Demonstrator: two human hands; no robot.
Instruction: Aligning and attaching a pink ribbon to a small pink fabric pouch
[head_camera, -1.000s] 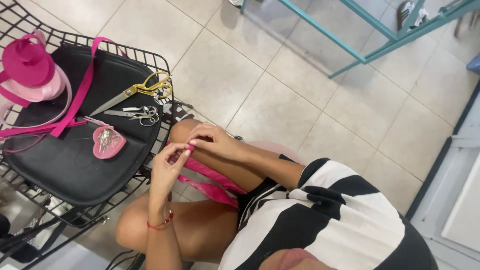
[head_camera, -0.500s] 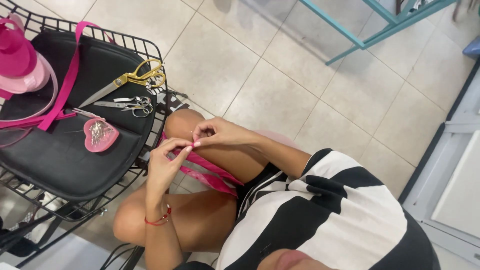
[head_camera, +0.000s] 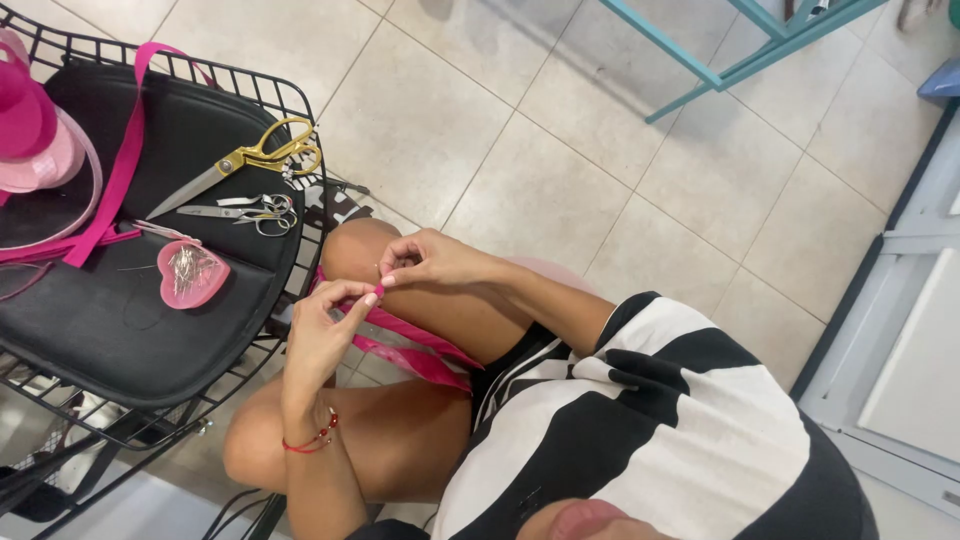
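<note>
My left hand (head_camera: 325, 335), with a red bracelet at the wrist, and my right hand (head_camera: 430, 262) meet fingertip to fingertip over my bare knees. Both pinch the end of a bright pink ribbon (head_camera: 420, 350), whose strips trail down across my thigh towards my striped black and white top. Whether a pin or needle sits between the fingers is too small to tell.
A black wire chair with a black cushion (head_camera: 120, 330) stands to my left. On it lie gold scissors (head_camera: 250, 160), small silver scissors (head_camera: 250, 210), a pink heart-shaped pin box (head_camera: 190, 273), pink ribbon spools (head_camera: 30, 130) and a loose pink strip (head_camera: 115, 180). A teal metal frame (head_camera: 700, 70) stands on the tiled floor.
Both hands stay pinched on the ribbon over my knees, the fingertips shifting only slightly. The view has drifted, so the chair sits further to the upper left.
</note>
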